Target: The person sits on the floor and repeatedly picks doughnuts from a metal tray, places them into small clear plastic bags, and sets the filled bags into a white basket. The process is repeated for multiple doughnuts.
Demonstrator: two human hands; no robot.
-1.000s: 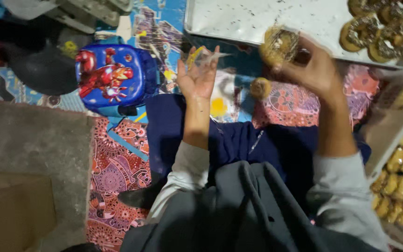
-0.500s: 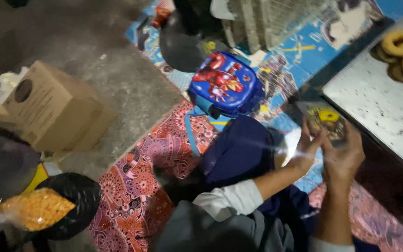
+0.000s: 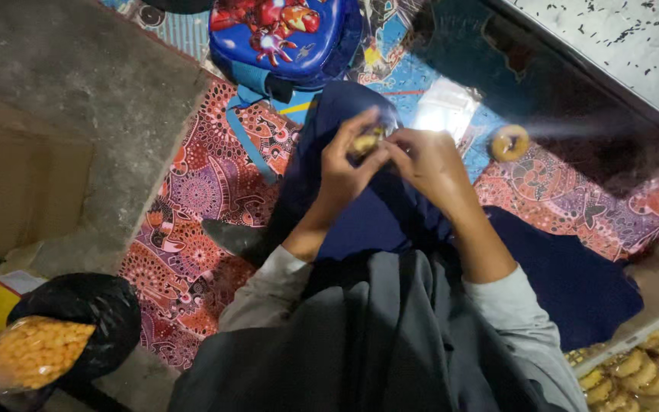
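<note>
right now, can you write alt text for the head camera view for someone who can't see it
Seen from above, a seated person's left hand and right hand meet over a small golden pastry, above a dark blue lap. A patterned red mat lies beneath, with a ring-shaped pastry on it and a blue backpack at the top.

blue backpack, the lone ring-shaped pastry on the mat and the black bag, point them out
blue backpack [image 3: 284, 38], head view, on its printed front panel
ring-shaped pastry [image 3: 510, 142], head view, on its ring
black bag [image 3: 85, 313], head view, on its crumpled top

The hands [image 3: 390, 156] mostly hide a small yellowish snack [image 3: 365, 142] between them.
</note>
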